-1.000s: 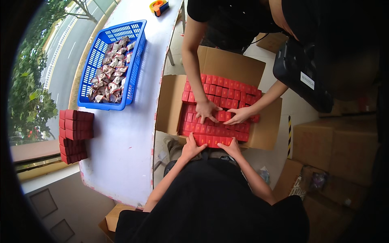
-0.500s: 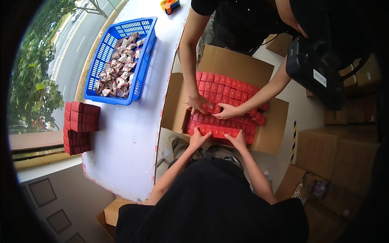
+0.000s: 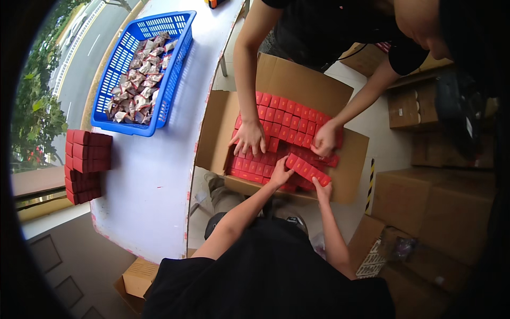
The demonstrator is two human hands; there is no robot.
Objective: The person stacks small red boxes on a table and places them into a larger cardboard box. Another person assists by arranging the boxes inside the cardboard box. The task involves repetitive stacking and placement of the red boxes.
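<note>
Both hands clamped on a row of red boxes (image 3: 307, 169), one at each end. Row sits at an angle over the near right part of the open carton (image 3: 300, 80): left end toward the carton's far edge, right end toward its near edge. Can't tell whether the row touches the boxes under it.

Left hand (image 3: 281, 173): closed on the row's left end, thumb along the near side. Forearm slants up and to the right from the lower edge, elbow bent out toward the table (image 3: 143, 196).

Right hand (image 3: 322, 190): closed on the row's right end, thumb on the near side, other fingers mostly hidden. Forearm runs steeper, leaning slightly left, coming in over the carton's near edge close to its near right corner.

Packed red boxes (image 3: 281, 117) fill the carton's far side; more lie along its near left corner.

Co-worker's hand (image 3: 249, 135) lies spread on boxes toward the carton's left edge; the other hand (image 3: 325, 139) is curled on boxes toward the right edge.

Table: blue basket (image 3: 159, 114) of small wrapped packets (image 3: 139, 80) toward the far end, stack of dark red boxes (image 3: 87, 165) on its left edge.
</note>
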